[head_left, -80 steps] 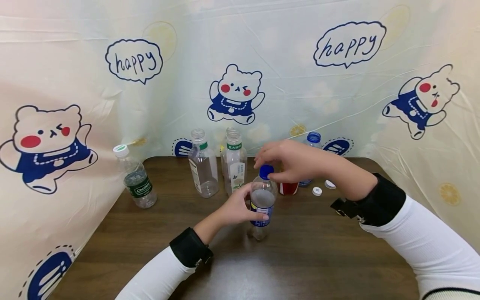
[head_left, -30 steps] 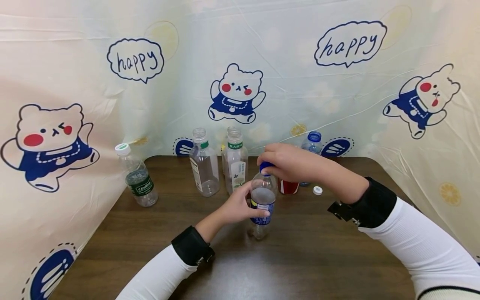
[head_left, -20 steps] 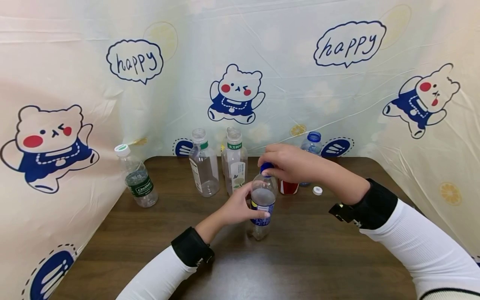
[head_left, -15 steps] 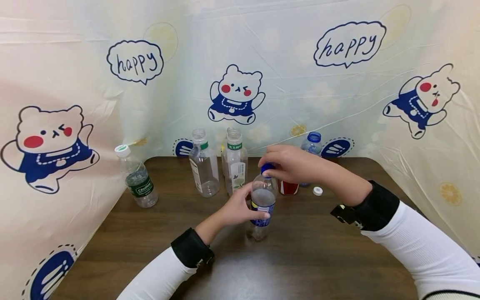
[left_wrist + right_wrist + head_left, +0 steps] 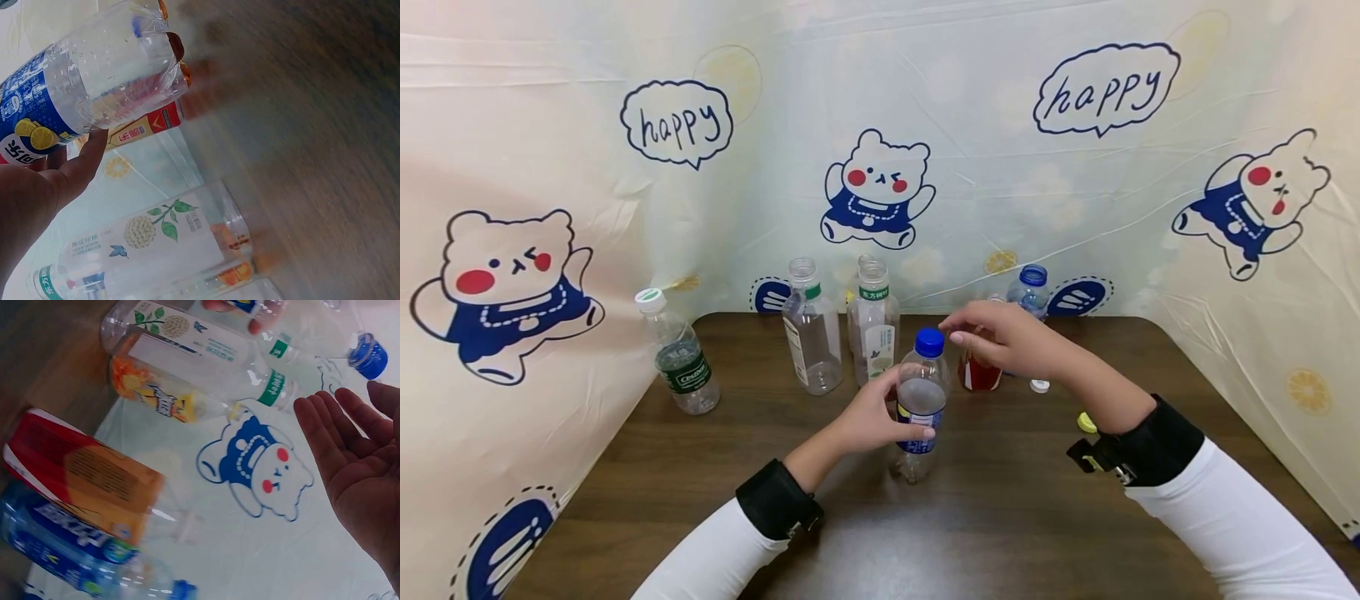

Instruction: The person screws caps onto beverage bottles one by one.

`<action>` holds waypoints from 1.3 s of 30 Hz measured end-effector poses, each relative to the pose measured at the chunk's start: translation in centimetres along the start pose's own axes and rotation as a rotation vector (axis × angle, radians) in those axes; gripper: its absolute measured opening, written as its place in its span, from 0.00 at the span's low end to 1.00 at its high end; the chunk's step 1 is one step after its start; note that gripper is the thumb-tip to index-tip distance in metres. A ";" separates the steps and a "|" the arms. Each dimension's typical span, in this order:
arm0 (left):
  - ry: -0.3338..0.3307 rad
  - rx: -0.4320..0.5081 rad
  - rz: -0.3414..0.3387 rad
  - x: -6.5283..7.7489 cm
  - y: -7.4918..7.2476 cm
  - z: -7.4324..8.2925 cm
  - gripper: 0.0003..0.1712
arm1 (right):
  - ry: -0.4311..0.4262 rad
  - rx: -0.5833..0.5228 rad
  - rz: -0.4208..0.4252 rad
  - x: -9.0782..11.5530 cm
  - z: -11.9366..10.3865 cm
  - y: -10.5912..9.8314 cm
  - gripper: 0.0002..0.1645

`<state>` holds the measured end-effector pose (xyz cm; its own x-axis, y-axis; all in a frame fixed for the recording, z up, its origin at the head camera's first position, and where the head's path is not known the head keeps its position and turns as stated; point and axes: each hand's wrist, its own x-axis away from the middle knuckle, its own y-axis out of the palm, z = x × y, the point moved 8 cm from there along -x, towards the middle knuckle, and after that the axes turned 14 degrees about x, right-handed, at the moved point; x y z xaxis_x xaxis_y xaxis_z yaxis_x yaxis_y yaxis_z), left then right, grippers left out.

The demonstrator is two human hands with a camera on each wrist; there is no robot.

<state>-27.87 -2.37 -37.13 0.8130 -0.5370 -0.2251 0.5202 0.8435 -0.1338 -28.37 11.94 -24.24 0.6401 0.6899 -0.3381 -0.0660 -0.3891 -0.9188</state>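
The right hand (image 5: 1000, 335) had come off the blue cap (image 5: 929, 342), which it had gripped half a second earlier; its fingers, loosely bent, held nothing, and the cap sat on the bottle neck just beside its fingertips, though whether they touched could not be told. The left hand (image 5: 868, 414), its grip unchanged, was wrapped around the label of the lemon cola bottle (image 5: 922, 390), which stood upright between the two hands; its far fingers were hidden by the bottle. A yellow cap (image 5: 1086, 422), covered before by the right arm, now showed beside that wrist's strap (image 5: 1157, 446), partly overlapped by it. Behind the right hand, a red-labelled bottle (image 5: 979, 372) and a blue bottle (image 5: 1028, 290) were partly hidden, as was a white cap (image 5: 1039, 386) below its palm; both bottles were blurred in the right wrist view. Beyond the left hand's fingers stood a capless green-banded bottle (image 5: 872, 325), mostly covering an orange-labelled bottle (image 5: 153, 387) on the worktop (image 5: 700, 500).
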 end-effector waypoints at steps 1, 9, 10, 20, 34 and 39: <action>-0.004 0.002 0.004 0.1 0.0 0.0 0.41 | 0.014 -0.020 0.001 0.3 0.3 0.3 0.13; 0.001 0.009 0.021 0.3 -0.4 -0.1 0.42 | 0.110 -0.190 0.071 2.4 2.8 4.0 0.15; 0.006 0.011 0.019 0.4 -0.4 -0.1 0.42 | 0.128 -0.216 0.079 2.8 3.2 4.7 0.15; 0.031 0.014 0.028 0.9 -0.6 -0.1 0.42 | 0.204 -0.246 0.046 5.2 5.5 10.4 0.18; -0.027 0.033 0.112 2.2 -3.0 -0.4 0.44 | 0.224 -0.310 -0.065 6.2 6.3 13.4 0.20; -0.034 0.038 0.173 3.4 -5.3 0.0 0.44 | 0.233 -0.295 -0.077 6.4 6.5 13.6 0.19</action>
<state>-27.88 -8.68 -37.22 0.8991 -0.3846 -0.2091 0.3811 0.9227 -0.0587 -30.14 15.08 -40.25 0.7938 0.5799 -0.1833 0.1907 -0.5235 -0.8304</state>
